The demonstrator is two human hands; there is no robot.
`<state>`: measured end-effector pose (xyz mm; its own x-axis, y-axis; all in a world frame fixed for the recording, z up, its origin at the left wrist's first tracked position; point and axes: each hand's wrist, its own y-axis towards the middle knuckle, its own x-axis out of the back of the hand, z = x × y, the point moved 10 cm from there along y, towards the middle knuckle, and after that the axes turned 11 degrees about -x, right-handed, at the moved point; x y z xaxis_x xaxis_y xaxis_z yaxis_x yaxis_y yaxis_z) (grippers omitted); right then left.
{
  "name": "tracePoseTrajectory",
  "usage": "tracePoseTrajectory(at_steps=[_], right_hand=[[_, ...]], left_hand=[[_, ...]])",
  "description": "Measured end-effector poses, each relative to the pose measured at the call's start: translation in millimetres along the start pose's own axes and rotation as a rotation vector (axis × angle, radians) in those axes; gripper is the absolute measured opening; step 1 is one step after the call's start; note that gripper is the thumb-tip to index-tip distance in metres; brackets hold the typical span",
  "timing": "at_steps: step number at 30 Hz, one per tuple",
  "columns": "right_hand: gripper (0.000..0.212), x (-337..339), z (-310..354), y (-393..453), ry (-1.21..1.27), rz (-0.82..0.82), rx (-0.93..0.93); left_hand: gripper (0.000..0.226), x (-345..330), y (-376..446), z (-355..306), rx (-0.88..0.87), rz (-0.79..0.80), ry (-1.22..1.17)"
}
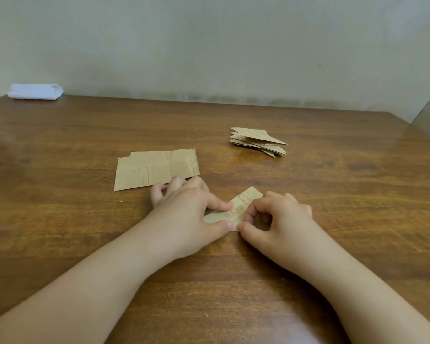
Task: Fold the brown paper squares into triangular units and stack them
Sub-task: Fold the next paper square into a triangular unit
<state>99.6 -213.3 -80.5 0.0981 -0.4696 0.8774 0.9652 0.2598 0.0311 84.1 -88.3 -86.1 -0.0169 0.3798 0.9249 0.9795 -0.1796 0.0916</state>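
where both hands pinch: left hand point(184, 209), right hand point(281, 219) fingers clamped on creased printed brown paper point(236, 211) | apparently pointed folded stack point(257, 141) | glossy wood table point(333, 194)

Left tabletop point(47, 150): bare wood between the white bundle point(35, 91) and the flat sheets point(157, 168).
Middle: open gap between sheets and folded stack point(257, 142).
Right: bare wood beyond the stack.
Near centre: both hands on the strip point(236, 209) fill the room there.
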Motion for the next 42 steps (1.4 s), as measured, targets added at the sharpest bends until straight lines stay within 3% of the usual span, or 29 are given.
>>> tracePoseTrajectory(at_steps=[8, 19, 23, 26, 30, 36, 42], right_hand=[[0.017, 1, 0, -2, 0.011, 0.002, 0.001], [0.018, 0, -1, 0, 0.005, 0.03, -0.022], [0.019, 0, -1, 1, 0.006, 0.036, -0.032], [0.019, 0, 0, 0, 0.008, 0.034, -0.034], [0.018, 2, 1, 0, 0.007, 0.013, -0.034], [0.023, -6, 17, 2, -0.019, 0.035, 0.006], [0.02, -5, 6, 2, -0.007, 0.092, -0.077]], left_hand=[[0.033, -1, -3, 7, 0.025, 0.175, -0.11], [0.054, 8, -13, 28, 0.071, 0.26, -0.2], [0.05, 6, -14, 31, 0.082, 0.267, -0.241], [0.043, 8, -12, 32, 0.092, 0.184, -0.363], [0.015, 4, -2, 13, 0.009, 0.121, -0.185], [0.02, 0, 4, 12, 0.025, 0.094, -0.128], [0.011, 2, -1, 14, 0.004, 0.159, -0.231]])
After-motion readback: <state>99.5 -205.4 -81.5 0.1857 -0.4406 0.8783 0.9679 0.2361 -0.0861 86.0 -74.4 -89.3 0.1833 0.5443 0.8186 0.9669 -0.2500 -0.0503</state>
